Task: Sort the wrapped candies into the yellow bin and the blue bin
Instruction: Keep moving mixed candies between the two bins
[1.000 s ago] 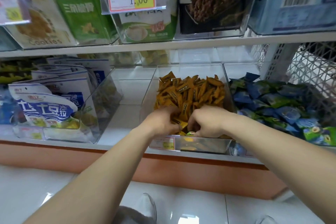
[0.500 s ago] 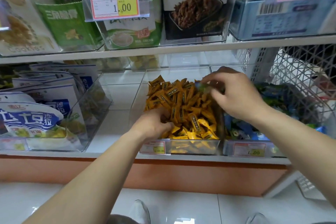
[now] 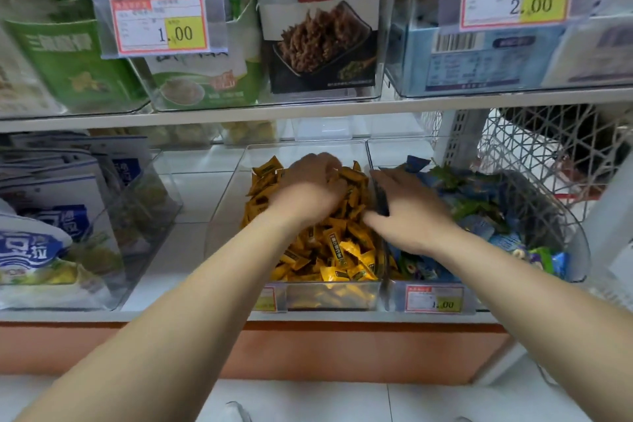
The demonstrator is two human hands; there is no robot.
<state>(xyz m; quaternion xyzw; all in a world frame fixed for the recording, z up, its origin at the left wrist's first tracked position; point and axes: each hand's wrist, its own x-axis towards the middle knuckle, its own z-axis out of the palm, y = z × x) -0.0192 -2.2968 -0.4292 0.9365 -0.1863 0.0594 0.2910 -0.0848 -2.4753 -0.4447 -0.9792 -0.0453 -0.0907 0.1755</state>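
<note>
Yellow candies under left hand; right hand flat alongside

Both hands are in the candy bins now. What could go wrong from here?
1. The yellow candies are heaped close to the wall shared with the blue bin. The left hand, buried among them, may spill some across.
2. The right hand lies over that wall, so a piece released now might land on either side.
3. Both hands cover part of the pile, so strays underneath may go unseen.
</note>
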